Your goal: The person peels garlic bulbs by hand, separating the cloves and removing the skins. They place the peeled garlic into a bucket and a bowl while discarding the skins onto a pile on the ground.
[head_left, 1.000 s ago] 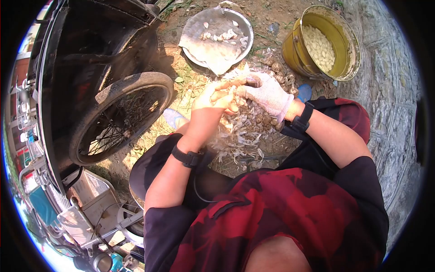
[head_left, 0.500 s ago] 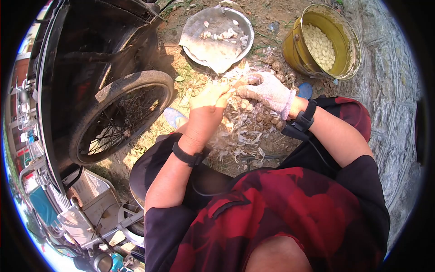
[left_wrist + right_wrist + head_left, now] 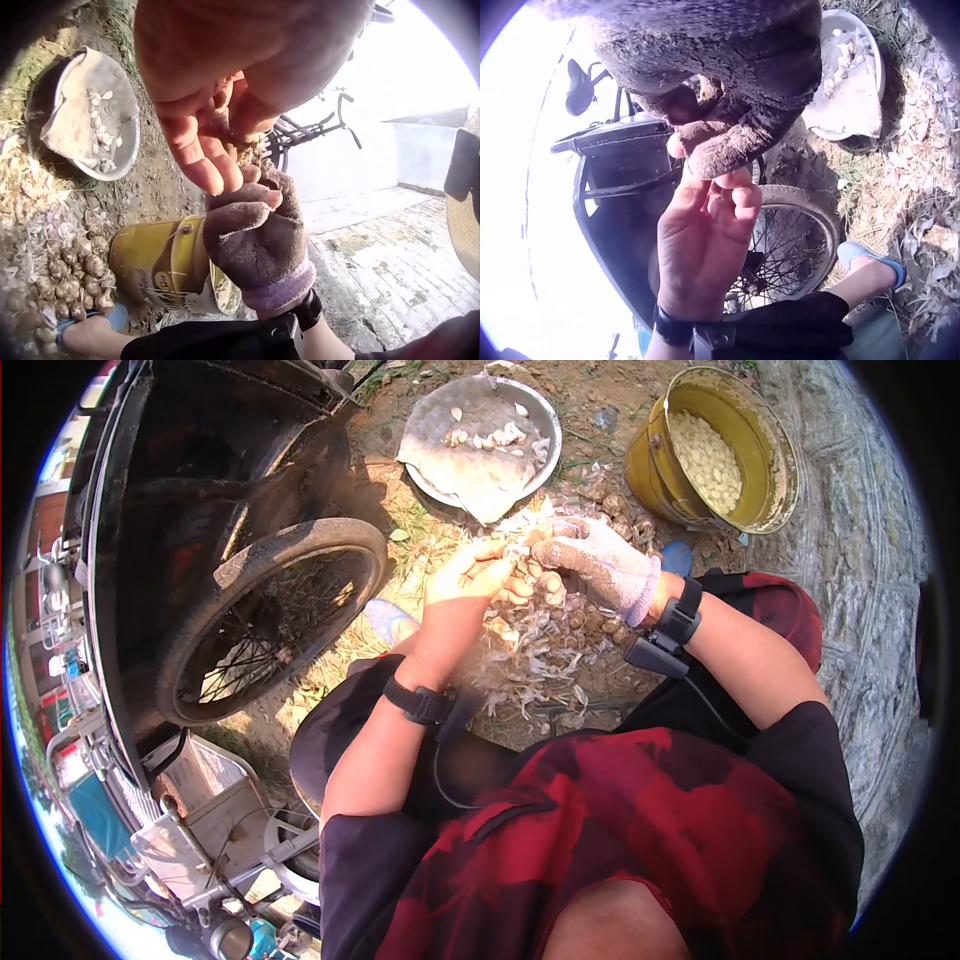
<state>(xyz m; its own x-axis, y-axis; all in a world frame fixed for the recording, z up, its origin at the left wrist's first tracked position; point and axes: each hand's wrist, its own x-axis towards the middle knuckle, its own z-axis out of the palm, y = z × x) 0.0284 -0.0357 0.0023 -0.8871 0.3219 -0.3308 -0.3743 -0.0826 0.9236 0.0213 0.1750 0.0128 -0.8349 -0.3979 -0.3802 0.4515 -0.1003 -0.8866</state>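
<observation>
My bare left hand [image 3: 465, 582] and my gloved right hand [image 3: 605, 565] meet in front of me over the heap. Between their fingertips they pinch a piece of garlic [image 3: 246, 154], brownish and papery, largely hidden by the fingers. In the left wrist view, the left thumb and forefinger hold it from above, with the other fingers curled beside it. The dirty glove [image 3: 259, 244] has its thumb and fingers bent in against the garlic from the other side. Under the hands lie unpeeled garlic bulbs [image 3: 71, 277] and loose white skins [image 3: 535, 660].
Beyond the hands stands a metal basin [image 3: 550, 435] with a cloth [image 3: 500, 485] and several garlic cloves [image 3: 500, 436]. A yellow bucket [image 3: 650, 470] of pale cloves [image 3: 708, 465] is at the right. A dark cart with a spoked wheel [image 3: 205, 630] stands close on the left.
The left hand's fingers drew together half a second ago and have now spread apart again beside the garlic. The right hand has turned slightly at the wrist. Basin and bucket stay put.
</observation>
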